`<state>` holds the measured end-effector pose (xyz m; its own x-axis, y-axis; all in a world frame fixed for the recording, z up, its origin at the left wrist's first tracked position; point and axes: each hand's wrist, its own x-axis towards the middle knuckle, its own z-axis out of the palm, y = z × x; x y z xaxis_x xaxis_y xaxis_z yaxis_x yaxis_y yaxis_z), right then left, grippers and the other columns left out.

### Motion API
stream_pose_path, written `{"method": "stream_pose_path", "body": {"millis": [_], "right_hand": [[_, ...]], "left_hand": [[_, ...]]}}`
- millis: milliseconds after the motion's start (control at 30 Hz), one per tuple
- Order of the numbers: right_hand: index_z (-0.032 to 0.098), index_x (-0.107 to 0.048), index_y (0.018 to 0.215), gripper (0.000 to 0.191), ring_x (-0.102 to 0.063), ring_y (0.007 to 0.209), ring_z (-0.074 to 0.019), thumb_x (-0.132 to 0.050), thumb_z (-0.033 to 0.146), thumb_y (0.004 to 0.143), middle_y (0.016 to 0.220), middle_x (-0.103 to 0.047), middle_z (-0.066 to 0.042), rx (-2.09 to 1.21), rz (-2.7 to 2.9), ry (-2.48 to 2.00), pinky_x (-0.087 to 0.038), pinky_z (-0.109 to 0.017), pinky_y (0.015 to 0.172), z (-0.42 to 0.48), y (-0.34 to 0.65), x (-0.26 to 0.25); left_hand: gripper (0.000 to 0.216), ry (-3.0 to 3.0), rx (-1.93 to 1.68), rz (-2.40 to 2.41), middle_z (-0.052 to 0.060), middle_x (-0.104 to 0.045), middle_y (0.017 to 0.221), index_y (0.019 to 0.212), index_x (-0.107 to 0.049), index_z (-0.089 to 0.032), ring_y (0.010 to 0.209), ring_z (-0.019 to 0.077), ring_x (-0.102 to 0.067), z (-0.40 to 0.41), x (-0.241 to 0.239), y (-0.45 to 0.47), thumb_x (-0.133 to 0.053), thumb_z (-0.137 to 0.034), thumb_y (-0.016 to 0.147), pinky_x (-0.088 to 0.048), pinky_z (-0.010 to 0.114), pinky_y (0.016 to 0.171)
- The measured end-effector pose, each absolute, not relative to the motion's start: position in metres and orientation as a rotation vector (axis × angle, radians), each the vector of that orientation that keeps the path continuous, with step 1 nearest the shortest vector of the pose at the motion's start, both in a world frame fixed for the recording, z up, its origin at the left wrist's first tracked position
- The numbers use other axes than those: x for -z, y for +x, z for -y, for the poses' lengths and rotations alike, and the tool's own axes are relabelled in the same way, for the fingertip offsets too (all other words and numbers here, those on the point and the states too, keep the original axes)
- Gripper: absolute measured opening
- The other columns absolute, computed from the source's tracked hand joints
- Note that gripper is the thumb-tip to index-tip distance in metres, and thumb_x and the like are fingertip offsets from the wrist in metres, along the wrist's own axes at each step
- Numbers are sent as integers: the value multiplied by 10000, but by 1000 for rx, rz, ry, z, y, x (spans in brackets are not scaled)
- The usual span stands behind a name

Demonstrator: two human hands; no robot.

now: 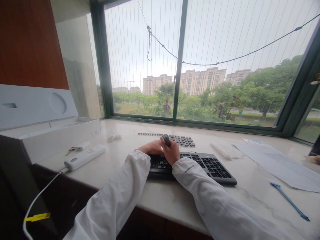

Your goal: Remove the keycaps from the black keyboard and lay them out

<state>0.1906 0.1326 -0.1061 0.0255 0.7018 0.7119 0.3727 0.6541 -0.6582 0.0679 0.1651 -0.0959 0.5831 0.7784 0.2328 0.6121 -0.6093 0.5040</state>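
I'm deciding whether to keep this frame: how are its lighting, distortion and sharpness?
Head view: daylight, with the sky near-white beyond the window and the space under the countertop dark; head view: wide-angle stretch, the window frame leaning outward at its sides; head view: the keyboard outline is clear, but print on the paper is too soft to read.
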Motion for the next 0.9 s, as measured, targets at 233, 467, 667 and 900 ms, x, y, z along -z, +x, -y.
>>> {"method": "stream_pose_path", "body": {"millis": [233, 467, 667, 900], "right_hand": [[143, -534, 493, 469, -437, 495, -116, -485, 504, 788, 461, -474, -2, -344, 1574, -911, -296, -219, 487, -133, 191, 106], [143, -548, 495, 473, -440, 496, -121, -477, 509, 786, 460, -483, -6, -345, 1575, -915, -298, -224, 486, -133, 190, 107], [144, -555, 500, 483, -456, 506, -132, -467, 524, 785, 466, -497, -13, -340, 1579, -920, -310, -230, 492, -133, 191, 106], [146, -530, 490, 479, -431, 493, -119, -476, 522, 783, 458, -464, 2, -346, 1580, -921, -297, -224, 485, -133, 190, 107]], "left_hand": [[332, 2467, -608, -1116, 62, -660, 972, 985, -651, -114, 893, 192, -571, -171, 100, 65, -631, -201, 665, -452, 279, 831], [338, 2431, -598, -1129, 62, -655, 1005, 1005, -646, -114, 905, 179, -571, -169, 99, 66, -629, -192, 676, -442, 259, 845], [315, 2434, -600, -1134, 70, -656, 986, 974, -648, -96, 892, 195, -569, -168, 98, 66, -629, -192, 675, -448, 261, 816], [348, 2409, -585, -1143, 53, -658, 987, 996, -648, -125, 918, 191, -566, -172, 100, 66, -646, -191, 655, -443, 265, 843]]}}
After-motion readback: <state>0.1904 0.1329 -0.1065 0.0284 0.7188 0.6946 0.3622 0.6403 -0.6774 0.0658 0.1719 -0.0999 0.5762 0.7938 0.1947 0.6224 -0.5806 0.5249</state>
